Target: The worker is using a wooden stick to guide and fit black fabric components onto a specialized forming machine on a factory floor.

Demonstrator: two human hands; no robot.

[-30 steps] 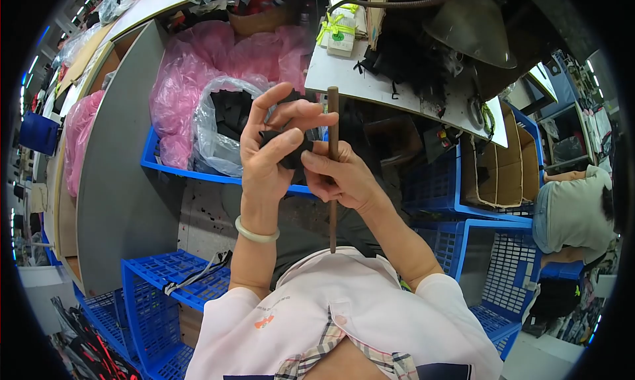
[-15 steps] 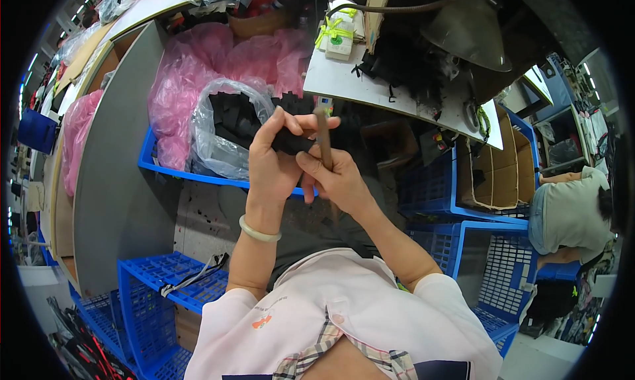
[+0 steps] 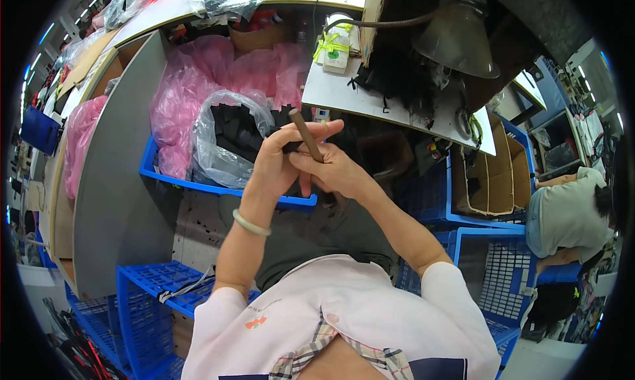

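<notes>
My right hand (image 3: pixel 337 173) is closed round a thin brown stick (image 3: pixel 306 135). Its upper end sticks out past the thumb and leans to the left. My left hand (image 3: pixel 272 165), with a pale bangle on its wrist, is curled round a small black piece (image 3: pixel 290 146) that looks like cloth and is mostly hidden by the fingers. The two hands touch, and the left fingers reach across behind the stick. Just beyond them, a clear plastic bag (image 3: pixel 215 145) of black pieces (image 3: pixel 239 123) rests in a blue crate (image 3: pixel 218 189).
Pink plastic bags (image 3: pixel 175 99) fill the crate's far side. A white tabletop (image 3: pixel 331 89) at the right carries a lamp (image 3: pixel 456 39) and a tied white bundle (image 3: pixel 335 51). A grey panel (image 3: pixel 122 175) stands left. Blue crates (image 3: pixel 493 274) and a person (image 3: pixel 572 211) are at the right.
The stick has tipped over to the left at its top, and less of it shows below my right hand. Both hands have shifted slightly and stay together.
</notes>
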